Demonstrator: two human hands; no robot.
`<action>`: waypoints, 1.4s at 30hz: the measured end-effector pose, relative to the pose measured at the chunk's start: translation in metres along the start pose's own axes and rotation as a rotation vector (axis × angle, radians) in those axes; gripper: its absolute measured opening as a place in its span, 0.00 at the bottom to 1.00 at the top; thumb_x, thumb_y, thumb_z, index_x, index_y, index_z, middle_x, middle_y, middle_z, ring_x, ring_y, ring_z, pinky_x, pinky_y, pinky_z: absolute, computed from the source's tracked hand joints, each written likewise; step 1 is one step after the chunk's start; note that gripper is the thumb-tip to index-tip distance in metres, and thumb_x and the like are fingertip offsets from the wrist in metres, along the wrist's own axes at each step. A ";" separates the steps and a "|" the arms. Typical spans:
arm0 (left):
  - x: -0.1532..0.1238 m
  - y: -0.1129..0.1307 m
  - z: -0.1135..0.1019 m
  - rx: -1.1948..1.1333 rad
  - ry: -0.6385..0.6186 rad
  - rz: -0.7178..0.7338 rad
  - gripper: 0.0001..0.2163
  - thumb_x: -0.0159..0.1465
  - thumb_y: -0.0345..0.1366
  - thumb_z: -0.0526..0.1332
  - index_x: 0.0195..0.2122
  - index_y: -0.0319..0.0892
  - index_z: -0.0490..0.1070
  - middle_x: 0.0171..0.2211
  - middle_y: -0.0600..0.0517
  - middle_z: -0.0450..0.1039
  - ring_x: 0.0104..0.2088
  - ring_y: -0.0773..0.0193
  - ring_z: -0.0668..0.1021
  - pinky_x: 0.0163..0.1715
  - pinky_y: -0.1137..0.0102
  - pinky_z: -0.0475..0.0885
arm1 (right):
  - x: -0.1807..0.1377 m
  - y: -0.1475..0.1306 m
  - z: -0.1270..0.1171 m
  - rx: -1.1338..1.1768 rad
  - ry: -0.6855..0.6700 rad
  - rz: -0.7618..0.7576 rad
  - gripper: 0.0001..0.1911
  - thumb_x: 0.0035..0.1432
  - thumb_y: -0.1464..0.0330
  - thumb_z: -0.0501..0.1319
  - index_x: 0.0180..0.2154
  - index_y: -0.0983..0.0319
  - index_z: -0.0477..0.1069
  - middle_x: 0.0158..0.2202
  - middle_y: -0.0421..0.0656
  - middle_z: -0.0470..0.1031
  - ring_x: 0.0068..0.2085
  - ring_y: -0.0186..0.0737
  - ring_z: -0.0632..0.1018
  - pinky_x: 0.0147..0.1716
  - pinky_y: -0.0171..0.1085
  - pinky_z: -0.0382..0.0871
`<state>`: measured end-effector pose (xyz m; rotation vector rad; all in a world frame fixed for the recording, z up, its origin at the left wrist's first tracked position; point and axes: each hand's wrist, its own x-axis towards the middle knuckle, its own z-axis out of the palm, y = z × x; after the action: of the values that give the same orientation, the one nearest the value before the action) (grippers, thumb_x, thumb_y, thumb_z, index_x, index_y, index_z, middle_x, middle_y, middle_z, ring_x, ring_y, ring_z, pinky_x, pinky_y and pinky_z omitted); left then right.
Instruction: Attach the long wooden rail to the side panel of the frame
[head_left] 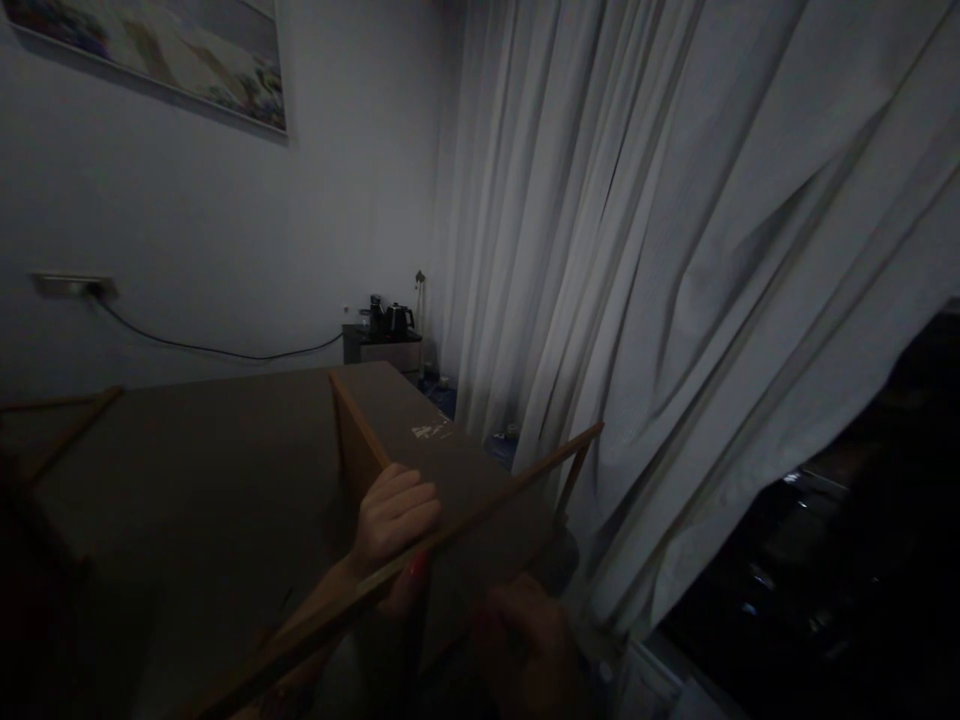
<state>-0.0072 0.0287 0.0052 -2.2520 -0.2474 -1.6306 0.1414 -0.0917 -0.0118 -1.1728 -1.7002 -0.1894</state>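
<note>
Right hand (525, 645), grip unclear, seemingly under cardboard box (225, 470); left hand (394, 520) clasps its flap (495, 495).

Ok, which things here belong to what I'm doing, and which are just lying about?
In use: box, gripped at a flap by the left hand; right hand at its near edge.
Lying about: curtain, kettle, cabinet, picture, cable.

Frame is reading dim and grainy. Faint light is catching the curtain (675, 250); the right hand (525, 640) is lying in blurred shadow.
</note>
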 end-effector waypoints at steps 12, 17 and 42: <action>-0.004 0.000 0.006 0.009 0.083 0.007 0.21 0.71 0.42 0.42 0.22 0.44 0.60 0.17 0.54 0.61 0.21 0.62 0.65 0.24 0.64 0.56 | -0.002 -0.001 0.004 -0.068 0.181 -0.062 0.16 0.66 0.66 0.54 0.24 0.59 0.65 0.20 0.37 0.69 0.22 0.33 0.71 0.27 0.33 0.63; -0.004 0.000 0.008 0.004 0.082 -0.003 0.23 0.72 0.45 0.39 0.23 0.43 0.60 0.17 0.53 0.61 0.21 0.63 0.65 0.24 0.65 0.56 | 0.002 -0.003 -0.003 -0.156 0.167 -0.228 0.10 0.66 0.70 0.54 0.45 0.59 0.72 0.24 0.38 0.75 0.25 0.34 0.73 0.32 0.37 0.61; -0.005 -0.007 0.004 -0.045 -0.003 0.062 0.18 0.71 0.42 0.41 0.24 0.44 0.56 0.18 0.55 0.55 0.20 0.64 0.61 0.23 0.65 0.51 | -0.014 -0.001 0.007 0.221 0.133 -0.112 0.07 0.64 0.73 0.56 0.42 0.57 0.71 0.32 0.41 0.79 0.33 0.35 0.80 0.33 0.32 0.75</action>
<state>-0.0074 0.0371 0.0007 -2.2723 -0.1417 -1.6169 0.1362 -0.0958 -0.0260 -0.8848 -1.6247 -0.1409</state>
